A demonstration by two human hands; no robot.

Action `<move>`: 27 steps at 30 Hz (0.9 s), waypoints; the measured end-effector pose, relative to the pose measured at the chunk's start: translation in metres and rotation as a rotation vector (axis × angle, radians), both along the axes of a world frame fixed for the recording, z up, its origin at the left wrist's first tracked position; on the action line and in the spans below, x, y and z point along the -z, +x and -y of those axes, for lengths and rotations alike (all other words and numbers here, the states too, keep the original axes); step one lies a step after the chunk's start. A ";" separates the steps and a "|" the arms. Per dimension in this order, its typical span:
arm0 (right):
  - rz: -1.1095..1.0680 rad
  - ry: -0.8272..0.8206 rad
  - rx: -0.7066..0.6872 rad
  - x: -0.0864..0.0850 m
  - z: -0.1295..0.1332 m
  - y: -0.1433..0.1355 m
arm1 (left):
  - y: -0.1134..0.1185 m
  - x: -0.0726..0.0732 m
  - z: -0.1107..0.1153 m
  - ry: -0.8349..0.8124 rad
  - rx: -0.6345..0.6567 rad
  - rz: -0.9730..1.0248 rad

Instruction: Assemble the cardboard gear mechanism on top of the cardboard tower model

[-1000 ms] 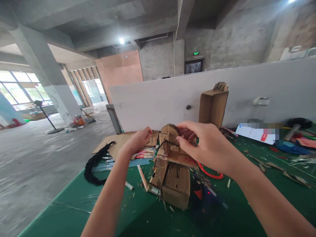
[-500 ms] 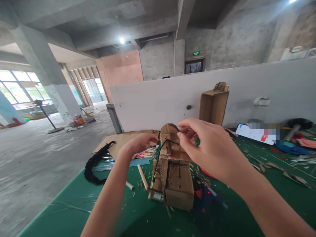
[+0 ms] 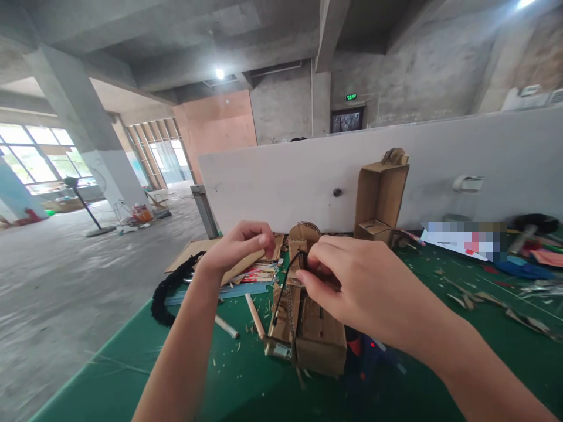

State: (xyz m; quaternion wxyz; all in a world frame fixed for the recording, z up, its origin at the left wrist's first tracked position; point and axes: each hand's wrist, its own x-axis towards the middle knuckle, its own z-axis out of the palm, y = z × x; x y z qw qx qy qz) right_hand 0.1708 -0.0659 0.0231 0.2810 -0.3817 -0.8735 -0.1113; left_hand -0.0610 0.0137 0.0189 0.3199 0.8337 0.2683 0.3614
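A brown cardboard model (image 3: 320,346) stands in front of me, a boxy base with an upright post and a round disc (image 3: 303,232) at its top. A thin black cord (image 3: 285,287) is looped at the post and runs down its left side. My right hand (image 3: 347,272) is at the post, its fingertips closed on the cord near the loop; part of the model is hidden behind it. To the left of the post, my left hand (image 3: 240,246) is raised and apart from the model. Its fingers are curled in toward the thumb, and any contents are hidden.
A second cardboard piece (image 3: 380,196) stands by the white partition (image 3: 272,187). Left of the model lie a wooden stick (image 3: 255,316), a fuzzy black strip (image 3: 160,299) and flat cardboard. A phone (image 3: 457,240) and cardboard scraps are on the right of the green table (image 3: 237,387).
My left hand has moved left and up, away from the post, and its fingers have curled. My right hand has moved lower and closer onto the cord. The model stays in place.
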 end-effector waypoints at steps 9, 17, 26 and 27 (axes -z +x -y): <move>-0.025 -0.075 -0.092 -0.002 0.001 0.004 | 0.016 -0.012 0.023 -0.150 0.102 -0.141; -0.016 -0.124 -0.147 -0.003 0.002 0.009 | 0.016 -0.012 0.022 -0.160 0.053 -0.112; 0.124 -0.022 -0.189 -0.001 0.004 0.005 | 0.013 -0.019 0.031 -0.098 0.072 -0.277; 0.123 -0.006 -0.187 0.000 0.003 0.005 | 0.013 -0.021 0.033 -0.076 0.051 -0.319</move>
